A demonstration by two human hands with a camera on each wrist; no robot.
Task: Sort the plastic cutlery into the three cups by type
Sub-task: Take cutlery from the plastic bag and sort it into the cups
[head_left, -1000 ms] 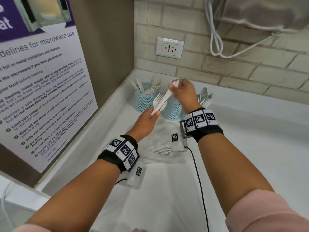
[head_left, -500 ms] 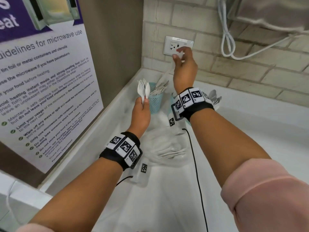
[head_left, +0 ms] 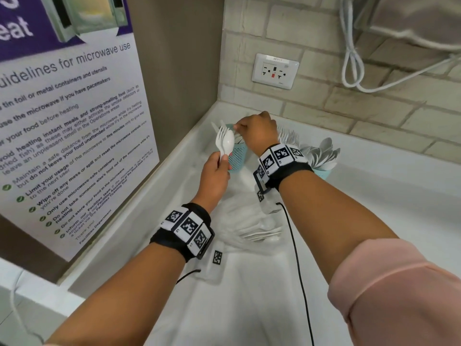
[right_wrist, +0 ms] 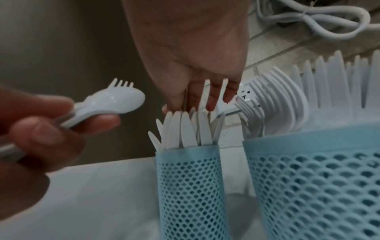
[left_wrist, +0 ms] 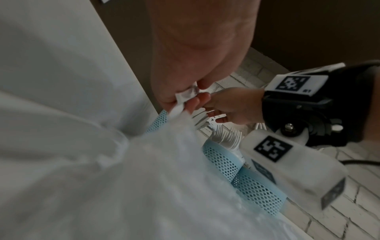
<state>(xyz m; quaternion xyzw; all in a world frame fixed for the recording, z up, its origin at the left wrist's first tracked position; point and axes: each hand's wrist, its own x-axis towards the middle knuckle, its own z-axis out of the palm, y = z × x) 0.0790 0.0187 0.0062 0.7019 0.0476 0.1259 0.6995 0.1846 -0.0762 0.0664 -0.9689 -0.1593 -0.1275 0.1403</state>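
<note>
My left hand (head_left: 222,163) grips a white plastic fork and spoon (head_left: 225,143) upright by their handles, just left of the knife cup (head_left: 237,157); the right wrist view shows the fork and spoon (right_wrist: 115,102) too. My right hand (head_left: 239,127) hovers over that cup, fingers pointing down. Its thumb and forefinger pinch a thin knife (right_wrist: 186,99) among the knives standing in the knife cup (right_wrist: 191,186). The fork cup (right_wrist: 318,186) stands beside it, mostly hidden behind my right wrist in the head view. The spoon cup (head_left: 323,172) is furthest right.
A clear plastic bag with more cutlery (head_left: 259,233) lies on the white counter between my forearms. A poster wall (head_left: 74,121) stands close on the left, and a brick wall with a socket (head_left: 274,71) stands behind the cups. A black cable (head_left: 296,258) hangs from my right wrist.
My right hand pulled a knife from the left hand's bundle, lifted it up by the socket, then came down over the knife cup. My left hand turned the fork and spoon upright.
</note>
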